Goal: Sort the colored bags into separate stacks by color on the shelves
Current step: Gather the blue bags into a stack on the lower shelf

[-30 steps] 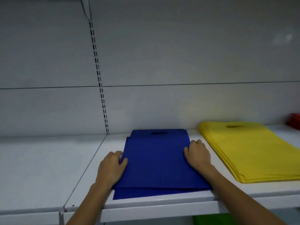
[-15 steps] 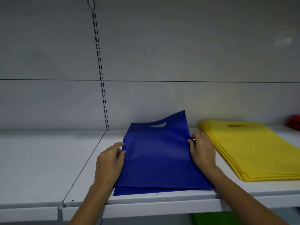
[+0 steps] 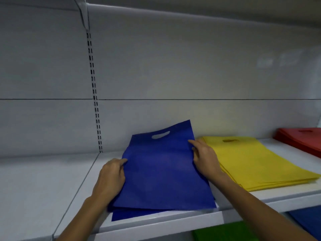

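blue top bag [image 3: 161, 171] sits w/ its far end raised off the shelf [image 3: 43, 188], hiding most of the blue stack [image 3: 132, 214] under it; only a front corner shows. red stack [image 3: 302, 141] is cut off at the rt edge, green bag [image 3: 222, 232] below at the bottom edge. l hand [image 3: 111, 178] pinches the top bag's l edge, r hand [image 3: 205, 157] grips its r edge. yellow stack [image 3: 257, 162] lies just beside, on the rt.

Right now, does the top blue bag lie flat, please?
No, the left hand and right hand hold the top blue bag with its handle end raised.
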Available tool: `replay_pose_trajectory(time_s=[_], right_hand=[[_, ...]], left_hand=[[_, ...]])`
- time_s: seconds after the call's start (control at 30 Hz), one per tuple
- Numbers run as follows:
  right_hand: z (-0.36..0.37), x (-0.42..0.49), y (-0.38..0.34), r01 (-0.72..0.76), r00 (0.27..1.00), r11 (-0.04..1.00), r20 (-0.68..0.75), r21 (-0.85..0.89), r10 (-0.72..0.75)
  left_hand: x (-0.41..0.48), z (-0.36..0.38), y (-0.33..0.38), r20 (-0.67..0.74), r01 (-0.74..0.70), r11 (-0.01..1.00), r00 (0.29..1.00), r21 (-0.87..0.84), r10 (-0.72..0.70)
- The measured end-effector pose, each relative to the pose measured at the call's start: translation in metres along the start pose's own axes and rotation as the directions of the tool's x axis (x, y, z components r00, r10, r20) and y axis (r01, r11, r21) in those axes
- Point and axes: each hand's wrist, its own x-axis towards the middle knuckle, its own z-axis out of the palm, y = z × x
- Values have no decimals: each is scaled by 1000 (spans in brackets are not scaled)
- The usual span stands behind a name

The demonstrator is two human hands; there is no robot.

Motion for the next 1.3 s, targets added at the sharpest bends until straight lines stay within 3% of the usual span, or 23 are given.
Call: replay_pose_trajectory(time_s=[0.1,0.17,0.33,0.43,0.6,0.73,1.0,1.13,1.3], right_hand=[[-35,-12,13,-21,998,999,-68,-41,18],[-59,-33,34,-77,997,988,-18,-133,75],[-134,-101,96,-285,959,936,-59,-208,279],[-197,-145,133,-440,897,863,-151,-246,415],[-297,-232,185,-654,757,699,-235,-290,610],[-374,-299,232,-733,678,601,-278,-318,680],[-498,-412,328,-817,543,407,-308,-407,781],[-518,-443,374,-848,471,335,-294,-411,832],[-505,-447,441,-855,458,351,-237,-382,857]], left_hand=[[4,3,20,-12,-86,995,996,50,86],[-1,15,41,43,-148,987,988,63,146],[-17,66,131,167,-355,932,917,-77,363],[-35,100,193,180,-440,872,860,-214,478],[-90,170,298,268,-556,750,708,-359,653],[-154,222,382,305,-535,685,631,-494,713],[-277,313,527,339,-455,620,556,-639,759],[-305,352,572,393,-422,631,524,-652,756],[-306,406,588,455,-434,673,507,-599,732]])
